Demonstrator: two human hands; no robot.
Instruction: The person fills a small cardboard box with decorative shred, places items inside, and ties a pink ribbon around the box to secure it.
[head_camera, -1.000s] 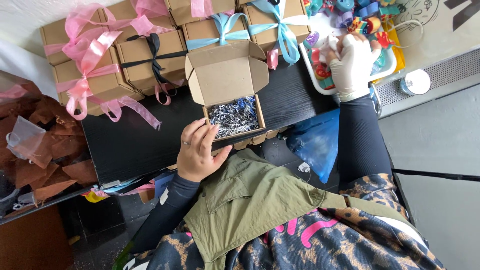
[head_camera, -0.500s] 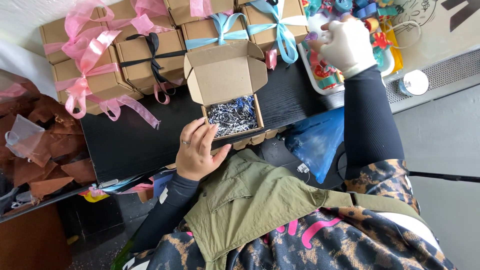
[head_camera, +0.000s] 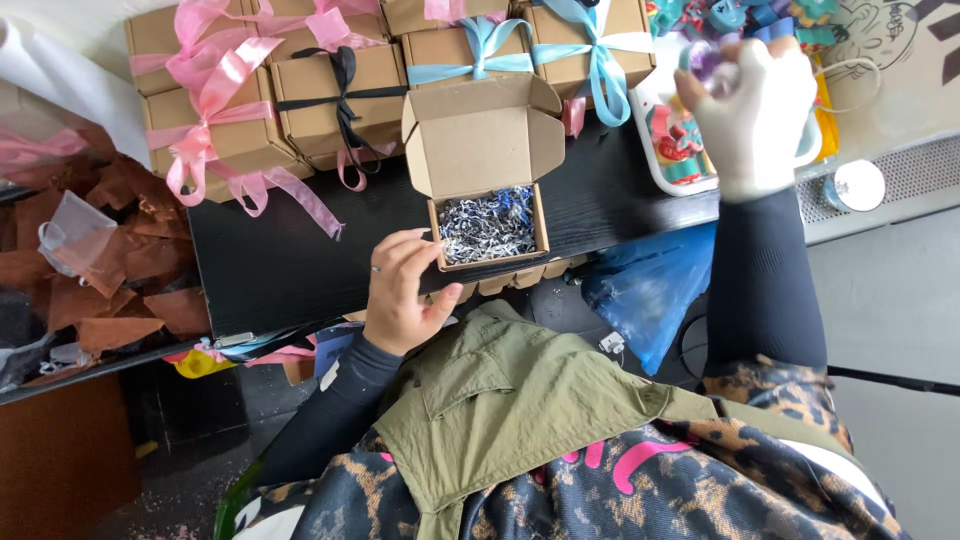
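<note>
A small open cardboard box (head_camera: 482, 150) sits on the black table (head_camera: 280, 270), filled with blue and white shredded paper (head_camera: 488, 224). My left hand (head_camera: 402, 290) rests bare at the box's left front corner, fingers touching its side. My right hand (head_camera: 752, 112), in a white glove, is raised over the white tray (head_camera: 648, 150) at the right and grips a small purple item (head_camera: 708, 62), mostly hidden by the fingers.
Several closed cardboard boxes tied with pink (head_camera: 215, 100), black (head_camera: 340, 95) and light blue ribbons (head_camera: 590, 50) line the table's far side. Brown paper pieces (head_camera: 110, 270) lie left. A blue plastic bag (head_camera: 655, 285) hangs at the table edge; a round white lid (head_camera: 857, 185) lies right.
My right hand has lifted from the tray with a small purple item and moved toward the near side. The left hand stays at the box.
</note>
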